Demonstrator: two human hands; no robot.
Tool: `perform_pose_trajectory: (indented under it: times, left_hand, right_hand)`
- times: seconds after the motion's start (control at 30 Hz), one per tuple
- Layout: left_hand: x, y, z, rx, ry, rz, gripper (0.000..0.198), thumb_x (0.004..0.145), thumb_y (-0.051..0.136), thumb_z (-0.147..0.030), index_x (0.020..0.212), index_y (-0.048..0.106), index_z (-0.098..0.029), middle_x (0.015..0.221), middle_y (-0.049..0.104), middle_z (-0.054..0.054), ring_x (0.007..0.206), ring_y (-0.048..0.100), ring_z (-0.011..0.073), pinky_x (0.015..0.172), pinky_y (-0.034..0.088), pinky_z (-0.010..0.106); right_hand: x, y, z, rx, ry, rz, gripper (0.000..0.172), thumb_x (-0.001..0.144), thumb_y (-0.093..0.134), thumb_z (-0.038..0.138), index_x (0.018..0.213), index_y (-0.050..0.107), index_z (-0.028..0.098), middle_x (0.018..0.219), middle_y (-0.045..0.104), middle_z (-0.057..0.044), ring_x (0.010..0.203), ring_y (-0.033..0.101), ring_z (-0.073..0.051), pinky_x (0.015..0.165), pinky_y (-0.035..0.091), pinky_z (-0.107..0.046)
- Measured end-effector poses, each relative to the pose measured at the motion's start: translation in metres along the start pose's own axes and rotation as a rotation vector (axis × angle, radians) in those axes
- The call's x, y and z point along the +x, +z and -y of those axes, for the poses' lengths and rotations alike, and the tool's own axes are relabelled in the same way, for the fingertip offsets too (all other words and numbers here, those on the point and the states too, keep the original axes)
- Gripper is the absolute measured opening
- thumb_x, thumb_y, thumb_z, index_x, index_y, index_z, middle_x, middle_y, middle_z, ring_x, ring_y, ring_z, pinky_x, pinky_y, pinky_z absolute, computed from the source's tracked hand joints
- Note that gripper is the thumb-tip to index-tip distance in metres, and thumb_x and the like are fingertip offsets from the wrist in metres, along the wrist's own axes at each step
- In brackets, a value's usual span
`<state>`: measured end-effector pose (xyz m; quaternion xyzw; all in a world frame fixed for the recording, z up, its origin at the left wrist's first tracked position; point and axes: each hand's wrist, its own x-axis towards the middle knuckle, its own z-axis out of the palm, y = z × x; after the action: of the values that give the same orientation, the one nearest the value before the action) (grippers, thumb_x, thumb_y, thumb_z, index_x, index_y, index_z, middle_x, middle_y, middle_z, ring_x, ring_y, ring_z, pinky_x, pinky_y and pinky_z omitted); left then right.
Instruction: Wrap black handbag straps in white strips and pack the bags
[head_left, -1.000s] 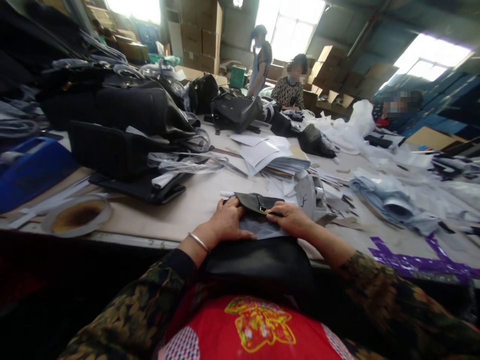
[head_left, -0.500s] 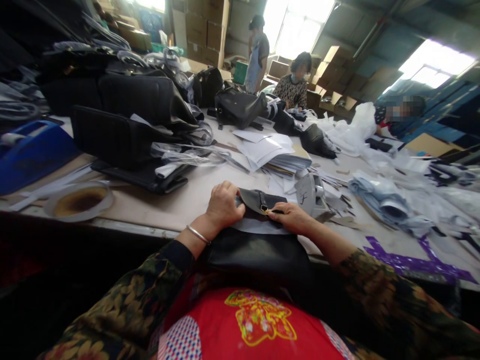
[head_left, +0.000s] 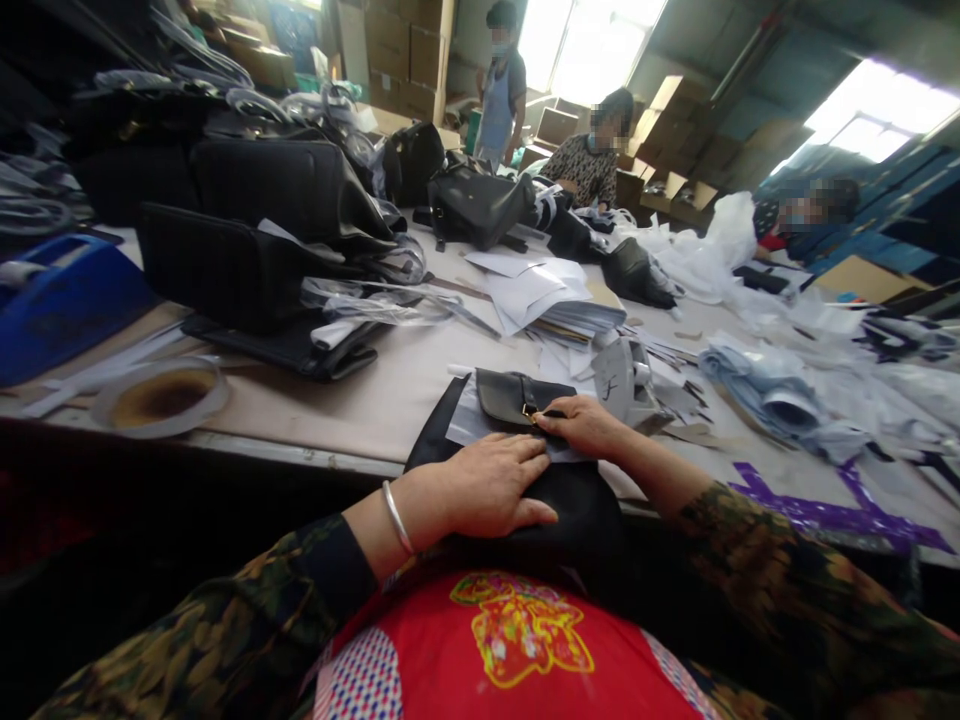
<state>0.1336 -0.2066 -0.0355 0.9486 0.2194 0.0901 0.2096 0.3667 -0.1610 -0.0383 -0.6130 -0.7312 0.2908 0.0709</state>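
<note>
Black bag [head_left: 585, 495] lies over the worktop's [head_left: 322, 405] near edge — left hand [head_left: 491, 487] flat on it, fingers stretched out, right hand [head_left: 581, 425] pinching the gold buckle [head_left: 529, 411] on the flap [head_left: 499, 395].

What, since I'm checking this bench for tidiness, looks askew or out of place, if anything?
The top white sheets lie skewed on their stack, and scraps litter the table to its right. Wrinkled purple strips near the front edge look oddly bright. The black bag under the left hand shows no obvious damage.
</note>
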Motion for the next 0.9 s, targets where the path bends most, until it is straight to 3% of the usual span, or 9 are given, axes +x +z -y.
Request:
perform_pose_trajectory:
  times: [0.1, 0.27, 0.67, 0.8, 0.9]
  left_hand:
    - [-0.001, 0.003, -0.001, -0.037, -0.067, 0.079, 0.075, 0.096, 0.042, -0.064, 0.146, 0.048, -0.008, 0.155, 0.043, 0.022, 0.143, 0.041, 0.0328, 0.117, 0.032, 0.041]
    - [0.003, 0.0, -0.004, -0.053, -0.103, 0.148, 0.076, 0.095, 0.042, -0.064, 0.146, 0.049, -0.007, 0.153, 0.045, 0.023, 0.142, 0.043, 0.0348, 0.117, 0.031, 0.043]
    - [0.004, 0.011, 0.004, -0.097, -0.071, 0.057, 0.071, 0.093, 0.049, -0.062, 0.142, 0.053, -0.01, 0.151, 0.049, 0.02, 0.139, 0.046, 0.0342, 0.115, 0.036, 0.042]
    - [-0.011, 0.001, 0.008, -0.182, -0.075, -0.046, 0.043, 0.096, 0.054, -0.049, 0.121, 0.069, -0.017, 0.127, 0.067, 0.013, 0.115, 0.065, 0.027, 0.102, 0.048, 0.034]
    - [-0.033, 0.0, 0.016, -0.165, -0.308, -0.326, 0.033, 0.095, 0.056, -0.042, 0.111, 0.071, -0.017, 0.112, 0.071, 0.011, 0.104, 0.067, 0.0254, 0.097, 0.051, 0.035]
  right_hand:
    - [-0.001, -0.002, 0.003, 0.013, 0.038, 0.021, 0.034, 0.084, 0.058, 0.046, 0.077, 0.074, 0.017, 0.064, 0.064, -0.001, 0.061, 0.054, -0.014, 0.055, 0.039, -0.026]
    - [-0.006, -0.01, 0.008, 0.011, 0.079, 0.062, 0.037, 0.083, 0.057, 0.049, 0.075, 0.073, 0.017, 0.059, 0.058, 0.001, 0.056, 0.049, -0.014, 0.052, 0.035, -0.026]
    - [-0.012, 0.004, 0.005, -0.126, -0.067, 0.109, 0.025, 0.088, 0.062, 0.038, 0.082, 0.08, 0.023, 0.08, 0.075, -0.006, 0.075, 0.066, -0.02, 0.07, 0.047, -0.028]
    - [-0.009, 0.002, 0.0, -0.046, -0.041, 0.121, 0.023, 0.084, 0.068, 0.042, 0.084, 0.081, 0.022, 0.075, 0.074, -0.004, 0.072, 0.065, -0.02, 0.068, 0.048, -0.028]
    - [-0.006, 0.0, -0.003, 0.015, -0.008, 0.141, 0.029, 0.081, 0.07, 0.047, 0.084, 0.081, 0.02, 0.07, 0.072, -0.002, 0.068, 0.064, -0.019, 0.063, 0.047, -0.027]
